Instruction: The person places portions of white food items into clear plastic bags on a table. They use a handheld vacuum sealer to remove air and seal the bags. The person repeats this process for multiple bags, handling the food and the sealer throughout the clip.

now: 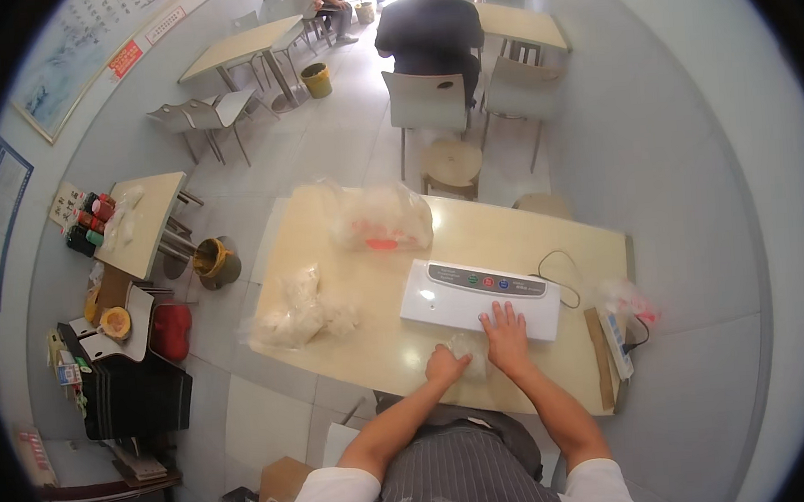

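While the right hand (505, 330) is pressing flat, fingers spread, on the near edge of the white sealing machine (480, 299), the left hand (445, 367) is curling around a small clear bag (470, 353) just in front of it on the table (381, 346); sealing seems underway, calling next for steady downward pressure.

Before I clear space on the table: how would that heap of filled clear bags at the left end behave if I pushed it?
The heap of filled clear bags looks soft and lumpy, so it would probably squash and slump rather than slide as one piece. The thin, crinkled plastic seems floppy and possibly slippery. It lies near the table edge, so part might spill over.
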`<state>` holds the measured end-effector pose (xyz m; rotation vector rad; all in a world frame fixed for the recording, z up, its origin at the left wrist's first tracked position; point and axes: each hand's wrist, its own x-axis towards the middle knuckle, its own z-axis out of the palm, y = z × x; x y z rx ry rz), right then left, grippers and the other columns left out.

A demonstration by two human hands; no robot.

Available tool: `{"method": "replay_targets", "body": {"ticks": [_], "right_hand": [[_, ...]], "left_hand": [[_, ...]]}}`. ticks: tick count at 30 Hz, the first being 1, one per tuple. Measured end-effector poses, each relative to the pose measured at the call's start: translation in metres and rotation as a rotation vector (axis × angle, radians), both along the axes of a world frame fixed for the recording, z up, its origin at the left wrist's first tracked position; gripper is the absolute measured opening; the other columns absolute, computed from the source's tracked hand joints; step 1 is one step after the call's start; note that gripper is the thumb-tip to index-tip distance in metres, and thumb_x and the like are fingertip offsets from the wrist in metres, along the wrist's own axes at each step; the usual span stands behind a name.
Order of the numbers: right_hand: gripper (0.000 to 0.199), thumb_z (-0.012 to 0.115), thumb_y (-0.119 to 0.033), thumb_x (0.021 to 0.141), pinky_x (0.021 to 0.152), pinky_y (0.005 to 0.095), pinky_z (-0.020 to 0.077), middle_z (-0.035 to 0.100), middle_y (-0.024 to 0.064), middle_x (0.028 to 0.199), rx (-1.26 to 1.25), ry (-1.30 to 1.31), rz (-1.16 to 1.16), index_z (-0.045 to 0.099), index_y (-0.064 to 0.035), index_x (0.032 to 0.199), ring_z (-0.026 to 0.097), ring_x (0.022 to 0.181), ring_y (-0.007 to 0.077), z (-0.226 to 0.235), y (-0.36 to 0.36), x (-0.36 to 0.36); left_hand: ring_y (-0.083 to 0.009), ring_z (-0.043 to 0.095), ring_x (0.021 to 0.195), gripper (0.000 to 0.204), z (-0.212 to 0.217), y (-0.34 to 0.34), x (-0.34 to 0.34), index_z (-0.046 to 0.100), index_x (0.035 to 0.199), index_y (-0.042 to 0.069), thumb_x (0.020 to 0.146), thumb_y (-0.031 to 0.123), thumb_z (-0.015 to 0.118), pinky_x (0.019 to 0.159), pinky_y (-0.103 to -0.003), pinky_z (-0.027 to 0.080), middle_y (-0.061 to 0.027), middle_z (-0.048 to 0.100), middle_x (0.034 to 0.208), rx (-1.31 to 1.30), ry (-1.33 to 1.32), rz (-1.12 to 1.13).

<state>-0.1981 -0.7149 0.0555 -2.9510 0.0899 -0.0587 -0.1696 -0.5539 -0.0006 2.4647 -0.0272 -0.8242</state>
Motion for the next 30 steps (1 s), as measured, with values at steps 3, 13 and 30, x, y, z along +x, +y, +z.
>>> {"method": "replay_targets", "body": {"ticks": [3, 13, 30], "right_hand": [[0.051, 0.055, -0.005, 0.072, 0.099, 0.0588, 0.0293, 0.038, 0.0191, 0.138, -0.007, 0.022, 0.021, 0.054, -0.0099, 0.123, 0.033, 0.129, 0.0408, 0.005, 0.002, 0.000], [0.061, 0.058, -0.006, 0.075, 0.100, 0.0590, 0.0293, 0.035, 0.0188, 0.139, -0.215, -0.050, 0.089, 0.038, 0.0025, 0.132, 0.034, 0.128, 0.0387, -0.020, -0.016, 0.016], [0.061, 0.060, 0.000, 0.068, 0.097, 0.0478, 0.0395, 0.046, 0.0258, 0.128, -0.114, 0.067, 0.194, 0.043, 0.0016, 0.126, 0.046, 0.118, 0.0393, 0.018, -0.032, 0.043]], "left_hand": [[-0.0368, 0.062, 0.094, 0.074, -0.001, 0.002, 0.001, 0.050, 0.106, -0.007, 0.067, 0.051, 0.074, 0.080, -0.043, 0.050, -0.0245, 0.062, 0.100, 0.005, 0.009, -0.002], [-0.0367, 0.061, 0.098, 0.072, -0.004, -0.004, 0.013, 0.056, 0.106, -0.005, 0.060, 0.045, 0.078, 0.084, -0.041, 0.049, -0.0241, 0.063, 0.103, -0.124, 0.137, 0.073], [-0.0282, 0.064, 0.089, 0.048, -0.021, 0.043, 0.012, 0.062, 0.101, -0.002, 0.066, 0.028, 0.076, 0.079, -0.037, 0.049, -0.0180, 0.066, 0.097, -0.510, 0.208, 0.067]]}}
